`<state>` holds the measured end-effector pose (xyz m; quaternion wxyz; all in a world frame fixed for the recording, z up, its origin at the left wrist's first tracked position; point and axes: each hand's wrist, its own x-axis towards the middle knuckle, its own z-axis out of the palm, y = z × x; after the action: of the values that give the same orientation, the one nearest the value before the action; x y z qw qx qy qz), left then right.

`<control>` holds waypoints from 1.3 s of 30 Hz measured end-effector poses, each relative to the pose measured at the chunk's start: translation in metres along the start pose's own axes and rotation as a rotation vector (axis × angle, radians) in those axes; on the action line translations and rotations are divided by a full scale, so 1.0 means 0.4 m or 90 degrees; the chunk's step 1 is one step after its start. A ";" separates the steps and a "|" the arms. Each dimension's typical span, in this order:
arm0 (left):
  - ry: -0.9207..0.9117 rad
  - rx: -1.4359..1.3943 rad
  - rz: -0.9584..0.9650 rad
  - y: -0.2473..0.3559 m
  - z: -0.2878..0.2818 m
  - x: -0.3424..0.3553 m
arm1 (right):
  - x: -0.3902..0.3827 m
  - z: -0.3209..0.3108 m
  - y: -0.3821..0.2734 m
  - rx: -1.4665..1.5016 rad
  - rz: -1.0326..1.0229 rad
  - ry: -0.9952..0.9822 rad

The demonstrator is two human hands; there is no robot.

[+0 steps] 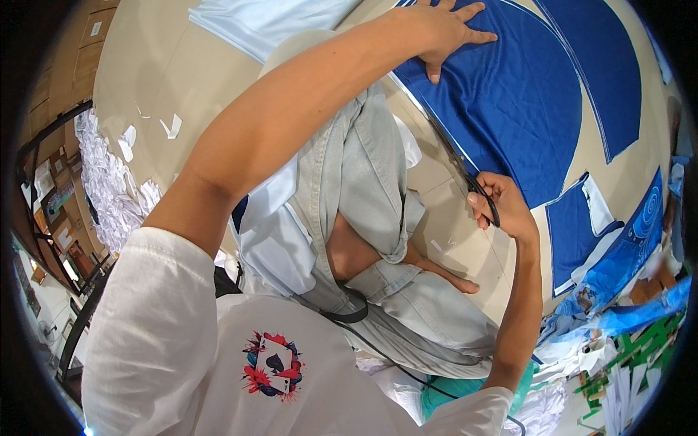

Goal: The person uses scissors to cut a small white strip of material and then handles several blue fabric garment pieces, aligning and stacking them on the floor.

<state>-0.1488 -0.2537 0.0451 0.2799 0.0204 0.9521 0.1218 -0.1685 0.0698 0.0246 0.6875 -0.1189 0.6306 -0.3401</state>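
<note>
The left hand (443,33) is spread wide, pressed flat on the far part of a blue panel (502,109), while the right hand (502,203) grips the handles of black scissors (452,149) near the panel's near end. The blades lie along its left edge; whether they are parted cannot be told. The panel rests on the tiled floor (145,73), somewhat rumpled under the left hand.

The curved right side looks already cut to shape; the left edge, with a white margin by the blades, seems the part being trimmed, and probably some remains.

Tile shows between that edge and the trousers (371,138), giving the scissors room, though a bare foot (458,282) sits nearer. To the right, only a narrow gap parts the panel from a second blue piece (607,80); a smaller blue piece (567,232) lies just beside its near end. White scraps (173,127) lie well apart, left.
</note>
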 end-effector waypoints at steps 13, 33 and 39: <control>0.002 0.009 0.001 -0.002 -0.001 -0.003 | 0.005 0.009 -0.020 -0.020 0.012 0.017; -0.002 0.005 0.005 -0.001 -0.002 -0.002 | -0.001 0.000 -0.006 -0.015 -0.003 0.010; 0.036 0.009 0.018 -0.004 0.010 -0.016 | 0.018 0.007 -0.019 -0.025 -0.005 0.014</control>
<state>-0.1414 -0.2553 0.0449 0.2510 0.0326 0.9600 0.1193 -0.1685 0.0590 0.0241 0.6769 -0.1313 0.6442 -0.3311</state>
